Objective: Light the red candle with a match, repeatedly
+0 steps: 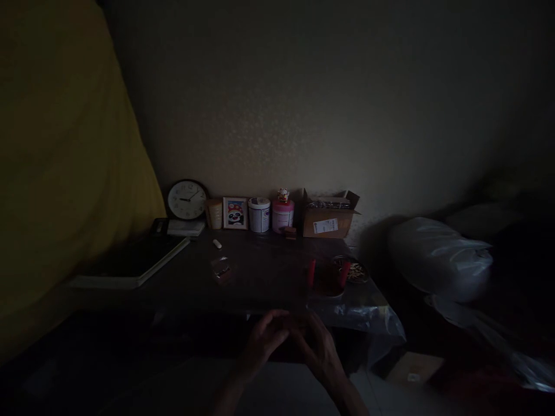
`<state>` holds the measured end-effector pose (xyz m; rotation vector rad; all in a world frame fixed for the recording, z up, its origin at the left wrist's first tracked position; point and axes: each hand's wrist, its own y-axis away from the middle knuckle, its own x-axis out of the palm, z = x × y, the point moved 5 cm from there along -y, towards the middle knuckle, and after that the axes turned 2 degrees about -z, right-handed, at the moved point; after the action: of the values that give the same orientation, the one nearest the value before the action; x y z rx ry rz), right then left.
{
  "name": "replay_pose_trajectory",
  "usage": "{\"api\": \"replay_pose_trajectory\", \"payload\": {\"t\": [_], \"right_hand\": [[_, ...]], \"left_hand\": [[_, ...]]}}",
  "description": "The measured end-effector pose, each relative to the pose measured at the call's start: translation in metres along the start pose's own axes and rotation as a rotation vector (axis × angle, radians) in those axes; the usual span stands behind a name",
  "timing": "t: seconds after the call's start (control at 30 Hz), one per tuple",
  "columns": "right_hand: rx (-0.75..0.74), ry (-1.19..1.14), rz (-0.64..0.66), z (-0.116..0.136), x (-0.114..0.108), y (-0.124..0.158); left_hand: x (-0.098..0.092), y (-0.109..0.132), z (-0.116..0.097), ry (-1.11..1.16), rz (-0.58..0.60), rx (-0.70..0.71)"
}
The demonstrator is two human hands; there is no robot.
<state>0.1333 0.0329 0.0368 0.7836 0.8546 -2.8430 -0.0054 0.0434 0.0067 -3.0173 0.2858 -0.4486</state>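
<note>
The room is very dim. The person's left hand (265, 338) and right hand (319, 348) meet just below the front edge of the dark table (260, 289), near its middle. The left fingers are curled inward and the right fingers stretch toward them, touching or nearly so. In this gloom I cannot tell whether either hand grips anything or is merely clenched.

The nearest thing on the table is a red cup-like vessel (330, 277), close to the front right corner, with a small dish of pale sticks (358, 273) just beside it. Crumpled clear plastic sheeting (364, 316) hangs over that corner.

A small brown packet (221, 270) lies nearer the middle, with a small white oblong piece (217, 244) behind it. A large dark flat book with pale edges (130, 263) sits at the left edge.

Along the back edge, against the wall, stand:
- a round black-rimmed clock (187, 200)
- a framed panda picture (235, 213)
- a white cylindrical tin (259, 215)
- a pink jar topped by a tiny figurine (282, 214)
- an open cardboard box (329, 219)

A pale bulging plastic bag (437, 254) lies off the table's right edge, and a yellow cloth (65, 162) fills the left.
</note>
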Motion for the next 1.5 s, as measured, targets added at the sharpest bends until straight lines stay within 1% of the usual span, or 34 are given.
{"api": "replay_pose_trajectory", "payload": {"t": [0.2, 0.33, 0.53, 0.7, 0.77, 0.87, 0.93, 1.03, 1.1, 1.2, 1.37, 1.5], "right_hand": [[0.007, -0.012, 0.020, -0.001, 0.001, 0.001], [0.016, -0.024, 0.032, -0.001, 0.001, 0.000], [0.018, -0.005, 0.026, -0.002, 0.001, 0.000], [0.016, -0.020, 0.033, -0.003, 0.001, 0.000], [0.036, -0.044, 0.036, -0.005, 0.002, 0.000], [0.104, -0.117, 0.005, -0.010, -0.001, 0.001], [0.158, -0.191, -0.040, -0.016, -0.004, 0.001], [0.200, -0.304, -0.135, -0.025, -0.011, 0.000], [0.237, -0.360, -0.190, -0.030, -0.015, 0.000], [0.315, -0.415, -0.241, -0.035, -0.017, 0.000], [0.368, -0.483, -0.263, -0.040, -0.016, 0.002], [0.375, -0.505, -0.260, -0.045, -0.012, 0.003]], "left_hand": [[0.002, 0.002, -0.001, 0.001, 0.012, -0.021], [0.000, 0.000, 0.002, -0.035, -0.001, -0.008], [-0.003, -0.002, 0.006, -0.021, -0.017, -0.016], [-0.002, -0.001, 0.006, -0.018, 0.012, -0.007], [-0.001, -0.001, 0.006, -0.006, 0.003, -0.009], [-0.001, -0.003, 0.005, -0.017, -0.042, -0.035], [-0.001, -0.004, 0.003, -0.028, -0.072, -0.041], [-0.001, -0.005, 0.001, -0.033, -0.083, 0.007], [-0.002, -0.005, 0.003, 0.005, -0.081, 0.018], [-0.002, -0.005, 0.008, 0.128, -0.088, -0.014], [0.000, -0.006, 0.010, 0.220, -0.067, -0.036], [0.001, -0.007, 0.011, 0.280, -0.052, -0.036]]}}
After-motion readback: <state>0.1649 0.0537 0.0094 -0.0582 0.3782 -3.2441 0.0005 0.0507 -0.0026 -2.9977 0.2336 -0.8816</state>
